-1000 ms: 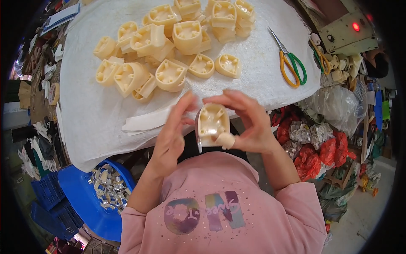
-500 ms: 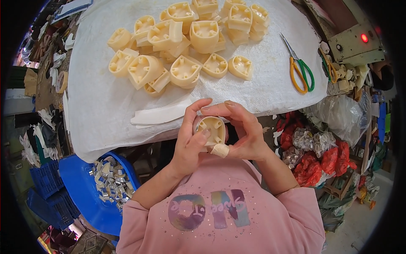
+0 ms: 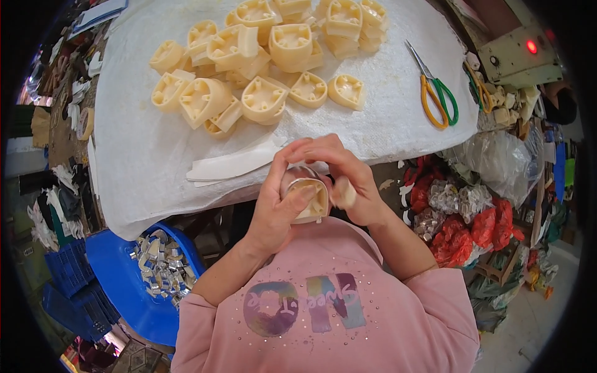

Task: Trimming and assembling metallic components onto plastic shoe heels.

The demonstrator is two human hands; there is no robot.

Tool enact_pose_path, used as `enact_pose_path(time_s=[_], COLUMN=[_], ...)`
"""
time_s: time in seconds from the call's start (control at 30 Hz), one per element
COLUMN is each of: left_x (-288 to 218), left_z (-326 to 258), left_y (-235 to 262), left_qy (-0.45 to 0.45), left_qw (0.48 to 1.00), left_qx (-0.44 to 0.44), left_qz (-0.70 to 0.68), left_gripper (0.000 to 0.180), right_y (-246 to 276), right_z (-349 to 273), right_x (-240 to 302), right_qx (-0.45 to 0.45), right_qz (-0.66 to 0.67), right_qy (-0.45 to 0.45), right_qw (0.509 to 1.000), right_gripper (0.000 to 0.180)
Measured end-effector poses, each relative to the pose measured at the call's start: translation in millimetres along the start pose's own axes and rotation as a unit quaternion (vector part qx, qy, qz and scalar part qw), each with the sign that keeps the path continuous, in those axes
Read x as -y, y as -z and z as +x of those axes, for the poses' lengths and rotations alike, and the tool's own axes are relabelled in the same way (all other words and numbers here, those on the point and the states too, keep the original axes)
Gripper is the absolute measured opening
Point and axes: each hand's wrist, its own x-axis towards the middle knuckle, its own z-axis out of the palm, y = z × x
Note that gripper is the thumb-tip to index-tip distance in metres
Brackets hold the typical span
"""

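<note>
The hands are drawing in closer to the chest than a second ago, the left hand now wrapping further round the cream plastic part with its thumb across the open face. The right hand is curling over the part's top edge, fingers bunching tighter.

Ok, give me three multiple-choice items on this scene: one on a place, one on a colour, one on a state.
1. Where do the scissors lie?
A. on the white cloth, right of the pile
B. in the blue bin
C. on the floor

2. What colour is the bin holding metal scraps?
A. red
B. blue
C. green

3. How is the cream plastic part by the chest held?
A. lying loose on the cloth
B. between both hands
C. by one hand only

Key: 1 A, they rest on the cloth beside the pile; 2 B, its rim is blue; 3 B, left hand and right hand both have a grip on it.
</note>
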Motion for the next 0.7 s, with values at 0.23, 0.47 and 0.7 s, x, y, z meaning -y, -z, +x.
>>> enact_pose_path(time_s=[0.23,0.47,0.7], left_x=[4,6,-2], left_z=[6,5,5], left_y=[0,3,-6], left_qy=[-0.026,-0.105,-0.134], left_qw=[0.999,0.991,0.988], left_qx=[-0.022,-0.021,-0.072], left_qz=[-0.018,0.075,0.016], left_gripper=[0.082,0.071,0.049], right_y=[-1,-19,-31], right_z=[20,4,-7], right_x=[24,5,6], right_qx=[0.012,0.003,-0.01], right_qz=[0.245,0.11,-0.139], right_qy=[-0.291,-0.14,-0.031], right_qw=[0.925,0.984,0.99], right_gripper=[0.025,0.016,0.036])
